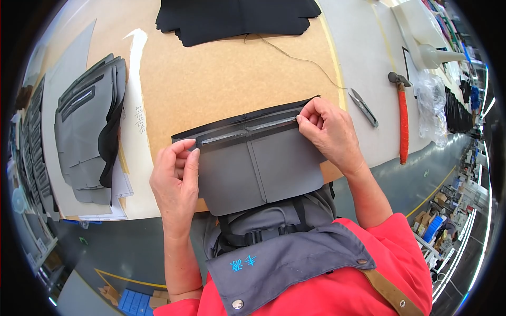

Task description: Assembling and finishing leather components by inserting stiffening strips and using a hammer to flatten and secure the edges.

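A grey sewn panel [232,174] with a black upper border and a seam down its middle lies at the table's near edge, partly over my lap. A thin shiny strip [274,124] runs across it below the border. My right hand [329,129] is closed, thumb and forefinger pinched at the strip's right end. At the panel's left edge, near the strip's other end, my left hand [176,171] has curled fingers, with thumb and forefinger tips close together on the edge. What lies under the fingertips is partly hidden.
Stacked grey pieces [87,126] lie at the left, and a black piece [237,21] at the far side with a loose thread. To the right are thread snips [363,108], a red-handled hammer [403,118], clear plastic wrap [432,105] and a white nozzle bottle [437,56].
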{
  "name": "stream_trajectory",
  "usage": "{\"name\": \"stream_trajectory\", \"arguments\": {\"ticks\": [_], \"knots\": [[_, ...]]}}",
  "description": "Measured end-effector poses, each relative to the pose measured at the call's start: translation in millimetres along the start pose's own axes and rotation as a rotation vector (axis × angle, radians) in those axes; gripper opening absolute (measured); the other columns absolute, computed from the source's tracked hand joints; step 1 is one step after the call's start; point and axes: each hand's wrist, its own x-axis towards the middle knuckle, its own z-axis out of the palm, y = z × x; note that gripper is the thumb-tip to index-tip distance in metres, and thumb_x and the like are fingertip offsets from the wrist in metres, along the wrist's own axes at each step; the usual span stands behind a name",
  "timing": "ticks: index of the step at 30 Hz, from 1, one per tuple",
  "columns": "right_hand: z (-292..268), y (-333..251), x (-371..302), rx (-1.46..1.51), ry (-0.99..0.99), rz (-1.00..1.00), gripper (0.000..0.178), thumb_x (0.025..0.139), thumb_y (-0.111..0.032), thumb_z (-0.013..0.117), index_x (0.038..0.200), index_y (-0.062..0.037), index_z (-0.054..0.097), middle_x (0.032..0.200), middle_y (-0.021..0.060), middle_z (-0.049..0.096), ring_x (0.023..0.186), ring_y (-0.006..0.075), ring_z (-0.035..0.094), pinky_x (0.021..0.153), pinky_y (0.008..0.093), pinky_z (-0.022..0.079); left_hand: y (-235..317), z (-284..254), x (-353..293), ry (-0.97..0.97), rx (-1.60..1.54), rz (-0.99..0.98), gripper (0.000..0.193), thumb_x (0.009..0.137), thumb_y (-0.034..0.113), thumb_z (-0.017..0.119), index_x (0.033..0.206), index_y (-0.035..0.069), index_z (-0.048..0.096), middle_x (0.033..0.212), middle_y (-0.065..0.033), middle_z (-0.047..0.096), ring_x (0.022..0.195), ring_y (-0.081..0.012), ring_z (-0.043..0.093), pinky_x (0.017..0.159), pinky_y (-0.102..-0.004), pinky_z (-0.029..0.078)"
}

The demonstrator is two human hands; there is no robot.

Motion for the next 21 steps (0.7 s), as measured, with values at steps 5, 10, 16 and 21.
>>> {"name": "stream_trajectory", "arguments": {"ticks": [5, 10, 16, 21], "knots": [[3.2, 2.9, -0.5, -0.028, 0.041, -0.042, 0.012, 0.088, -0.013, 0.07, 0.086, -0.0025, 0.065, 0.075, 0.0091, 0.064, 0.066, 0.0199, 0.061, 0.065, 0.036, 0.051, -6.1, -0.4, 1.0, 0.016, -0.042, -0.034, 0.012, 0.097, 0.004, 0.072, 0.109, 0.001, 0.073, 0.094, -0.0054, 0.065, 0.076, -0.011, 0.064, 0.068, -0.0247, 0.052], [-2.7, 7.4, -0.1, 0.019, 0.001, -0.008, 0.017, 0.09, -0.014, 0.072, 0.094, -0.0029, 0.059, 0.072, 0.0075, 0.058, 0.063, 0.0189, 0.055, 0.062, 0.0352, 0.047, -1.1, 0.0, 6.3, -0.017, 0.054, -0.016, 0.012, 0.099, 0.008, 0.073, 0.109, 0.001, 0.071, 0.092, -0.0011, 0.067, 0.077, -0.0058, 0.063, 0.066, -0.0206, 0.054], [2.1, 8.8, 0.8, 0.042, 0.015, -0.063, 0.02, 0.09, -0.015, 0.072, 0.095, -0.0045, 0.056, 0.068, 0.0055, 0.052, 0.061, 0.0185, 0.05, 0.06, 0.0348, 0.043, 19.6, 5.6, 12.5, 0.004, 0.268, 0.041, 0.016, 0.09, 0.013, 0.081, 0.094, 0.0, 0.072, 0.082, -0.004, 0.069, 0.065, -0.0088, 0.063, 0.063, -0.0249, 0.053], [1.9, 7.6, -0.7, 0.053, 0.004, -0.047, 0.019, 0.091, -0.014, 0.071, 0.094, -0.0046, 0.056, 0.068, 0.0057, 0.052, 0.061, 0.0189, 0.05, 0.059, 0.0353, 0.043, 18.5, 5.5, 13.5, 0.001, 0.342, 0.023, 0.013, 0.092, 0.012, 0.078, 0.092, 0.0, 0.073, 0.08, -0.0036, 0.069, 0.064, -0.0085, 0.063, 0.062, -0.0246, 0.053]]}}
